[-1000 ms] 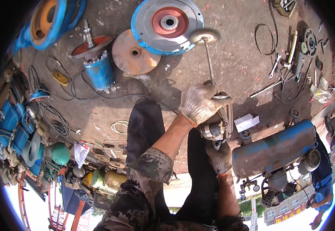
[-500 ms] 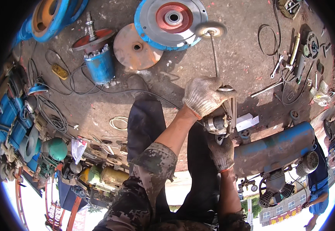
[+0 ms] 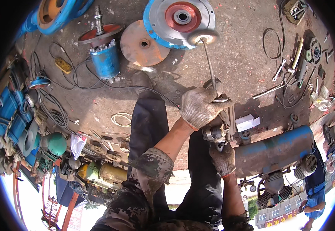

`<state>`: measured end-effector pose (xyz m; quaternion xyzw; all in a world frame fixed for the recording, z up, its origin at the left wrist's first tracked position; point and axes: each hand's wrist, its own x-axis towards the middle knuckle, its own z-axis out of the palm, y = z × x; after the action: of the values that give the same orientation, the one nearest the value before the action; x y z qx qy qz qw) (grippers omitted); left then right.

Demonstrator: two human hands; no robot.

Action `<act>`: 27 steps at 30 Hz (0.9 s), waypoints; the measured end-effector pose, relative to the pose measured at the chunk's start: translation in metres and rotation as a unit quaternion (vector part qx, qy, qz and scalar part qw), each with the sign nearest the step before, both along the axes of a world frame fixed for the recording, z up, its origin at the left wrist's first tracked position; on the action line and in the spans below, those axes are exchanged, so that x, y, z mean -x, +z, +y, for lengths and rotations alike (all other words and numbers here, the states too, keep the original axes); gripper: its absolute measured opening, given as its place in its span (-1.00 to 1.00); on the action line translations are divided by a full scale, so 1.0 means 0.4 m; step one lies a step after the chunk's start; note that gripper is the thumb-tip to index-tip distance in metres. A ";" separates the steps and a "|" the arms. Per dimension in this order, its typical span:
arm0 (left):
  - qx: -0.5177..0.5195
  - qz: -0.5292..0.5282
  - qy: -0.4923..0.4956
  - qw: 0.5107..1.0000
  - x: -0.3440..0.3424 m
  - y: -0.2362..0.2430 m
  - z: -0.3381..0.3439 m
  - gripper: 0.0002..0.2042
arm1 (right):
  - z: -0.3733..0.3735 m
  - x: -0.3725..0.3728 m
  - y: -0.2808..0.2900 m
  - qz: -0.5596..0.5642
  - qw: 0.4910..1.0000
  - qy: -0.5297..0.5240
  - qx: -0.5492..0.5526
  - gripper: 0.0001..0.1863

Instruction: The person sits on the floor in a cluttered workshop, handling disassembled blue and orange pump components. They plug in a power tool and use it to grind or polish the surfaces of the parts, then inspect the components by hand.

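Lying face up ahead of the person, the blue-rimmed disc shows bare grey metal around its red ring, so its broad face looks well advanced; the rusty disc just beside it looks rough and untreated; the power tool is held above the right thigh, the left hand curling its fingers round the upper part, the right hand grasping the lower end; out on the shaft, the wheel overlaps the blue-rimmed disc's near edge, blurred as if spinning; work seems under way, though contact and how much edge remains cannot be told.
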<state>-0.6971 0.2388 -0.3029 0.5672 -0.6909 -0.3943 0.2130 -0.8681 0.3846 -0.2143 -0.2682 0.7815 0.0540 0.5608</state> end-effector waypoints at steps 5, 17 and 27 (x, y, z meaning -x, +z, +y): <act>-0.001 0.024 0.034 0.999 -0.081 0.012 0.028 -0.78 | 0.003 -0.053 0.012 -0.019 0.997 0.048 0.051 -0.72; 0.070 -0.015 0.045 0.996 -0.200 0.076 0.118 -0.74 | 0.083 -0.099 0.061 -0.032 0.980 0.165 0.103 -0.48; 0.079 -0.006 0.034 0.996 -0.172 0.011 0.086 -0.82 | 0.034 -0.166 0.084 0.012 1.000 0.023 0.001 -0.57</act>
<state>-0.6283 0.2734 -0.2986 0.5743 -0.7016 -0.3276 0.2657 -0.8018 0.3980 -0.1806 -0.2856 0.7817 0.0693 0.5501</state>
